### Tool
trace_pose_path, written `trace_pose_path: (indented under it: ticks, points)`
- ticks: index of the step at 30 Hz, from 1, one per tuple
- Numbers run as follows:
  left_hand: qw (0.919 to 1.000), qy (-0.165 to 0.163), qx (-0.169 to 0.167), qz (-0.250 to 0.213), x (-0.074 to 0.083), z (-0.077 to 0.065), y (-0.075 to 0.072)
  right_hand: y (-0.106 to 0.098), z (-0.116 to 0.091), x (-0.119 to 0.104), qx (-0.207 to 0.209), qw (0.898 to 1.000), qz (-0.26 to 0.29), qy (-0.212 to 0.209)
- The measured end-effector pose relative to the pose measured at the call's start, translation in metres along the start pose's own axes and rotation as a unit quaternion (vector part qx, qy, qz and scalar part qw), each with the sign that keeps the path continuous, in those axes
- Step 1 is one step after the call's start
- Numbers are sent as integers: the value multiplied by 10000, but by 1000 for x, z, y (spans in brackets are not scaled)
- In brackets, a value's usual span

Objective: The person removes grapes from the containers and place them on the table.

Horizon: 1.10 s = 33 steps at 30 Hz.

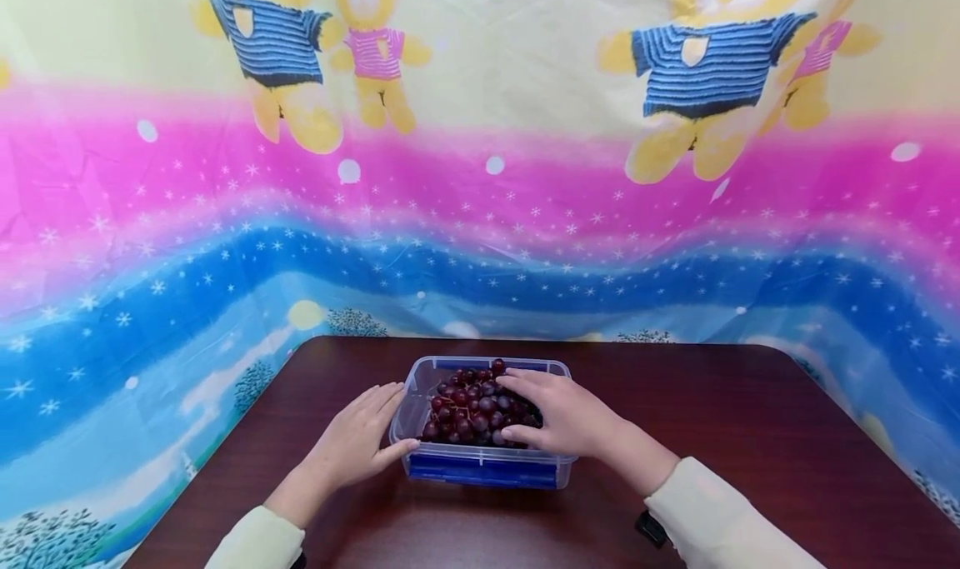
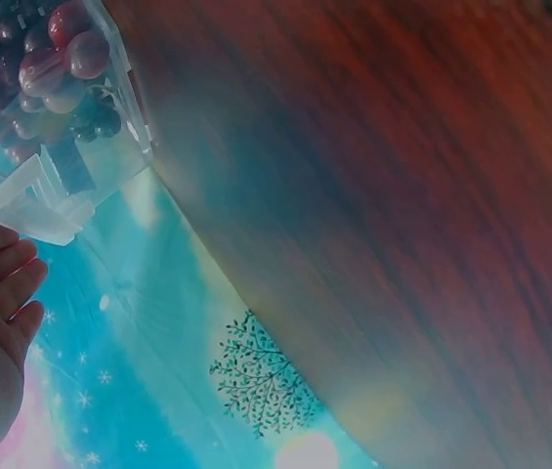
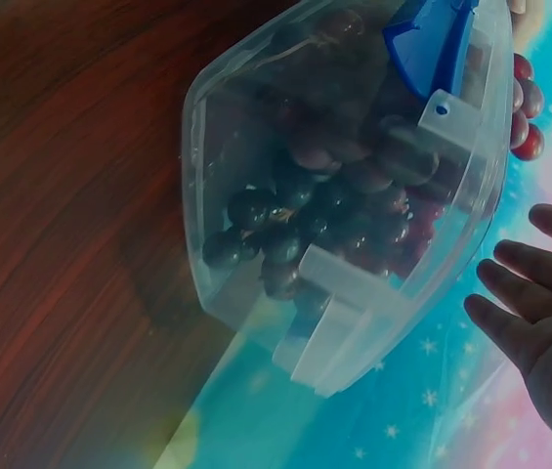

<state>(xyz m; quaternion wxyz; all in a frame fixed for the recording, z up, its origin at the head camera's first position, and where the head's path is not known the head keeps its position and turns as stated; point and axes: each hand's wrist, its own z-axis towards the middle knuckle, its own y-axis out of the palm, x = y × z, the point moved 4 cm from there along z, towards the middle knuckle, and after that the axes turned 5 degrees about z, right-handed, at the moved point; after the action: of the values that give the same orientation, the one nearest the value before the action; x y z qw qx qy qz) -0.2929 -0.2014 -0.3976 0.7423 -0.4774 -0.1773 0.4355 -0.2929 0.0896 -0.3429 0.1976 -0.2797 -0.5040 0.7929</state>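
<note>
A clear plastic container (image 1: 465, 451) with blue latches stands on the table, holding bunches of dark red grapes (image 1: 468, 411). My left hand (image 1: 358, 440) is at the container's left side, its fingers extended along the wall and the thumb at the front left corner. Over the right part of the container is my right hand (image 1: 566, 415), fingers spread above the grapes and covering some of them. Seen from the right wrist, the fingers of that hand (image 3: 549, 322) are loosely extended with nothing between them, beside the container's rim (image 3: 495, 210).
The dark reddish-brown table (image 1: 750, 444) has rounded far corners. Behind it hangs a colourful cloth (image 1: 480, 252) with bears and snowflakes. A small black object (image 1: 651, 529) shows by the right sleeve (image 1: 720, 511).
</note>
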Motion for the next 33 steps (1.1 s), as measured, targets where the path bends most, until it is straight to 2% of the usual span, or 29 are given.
trace_pose_path:
  ticks: [13, 20, 33]
  points:
    - [10000, 18, 28, -76, 1, 0, -1, 13, 16, -7, -639, 9977, 120, 199]
    - [10000, -14, 21, -41, 2, 0, -1, 20, 23, -9, -735, 9971, 61, 191]
    - [10000, -47, -69, 37, 2, 0, 0, 24, 33, -13, -1004, 9932, 54, 578]
